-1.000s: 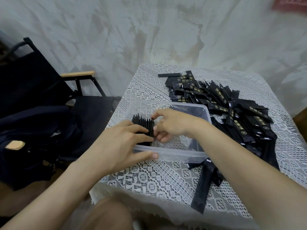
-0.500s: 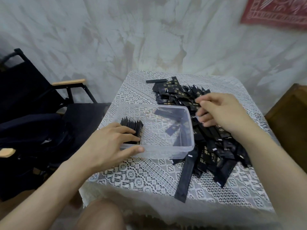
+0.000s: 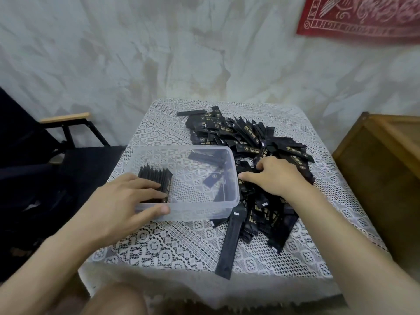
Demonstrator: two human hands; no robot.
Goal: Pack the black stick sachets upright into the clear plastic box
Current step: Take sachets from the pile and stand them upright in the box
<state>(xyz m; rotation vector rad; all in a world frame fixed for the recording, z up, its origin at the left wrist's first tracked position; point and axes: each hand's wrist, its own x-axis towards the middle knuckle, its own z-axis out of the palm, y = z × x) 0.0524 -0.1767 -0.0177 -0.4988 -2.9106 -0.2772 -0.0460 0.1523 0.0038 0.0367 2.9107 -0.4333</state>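
A clear plastic box [image 3: 200, 212] stands on the lace-covered table [image 3: 159, 248]. A bundle of upright black sachets [image 3: 156, 176] stands at its near left corner. My left hand [image 3: 122, 201] holds this bundle with its fingers inside the box, while the thumb presses the outer front wall. A few loose sachets [image 3: 211, 178] lie flat inside the box. The big pile of black sachets [image 3: 245, 137] lies right of the box and behind it. My right hand [image 3: 272, 176] sits on the pile beside the box's right wall, fingers curled into the sachets; the fingertips are hidden.
One long sachet [image 3: 229, 244] lies near the table's front edge. A black folding chair with a wooden armrest [image 3: 66, 117] stands at the left. On the right, a wooden crate [image 3: 386, 167] sits close to the table. A red cloth [image 3: 363, 17] hangs on the wall.
My right hand left the box, went over the pile, then came down onto the sachets next to the box's right wall. My left hand kept holding the upright bundle.
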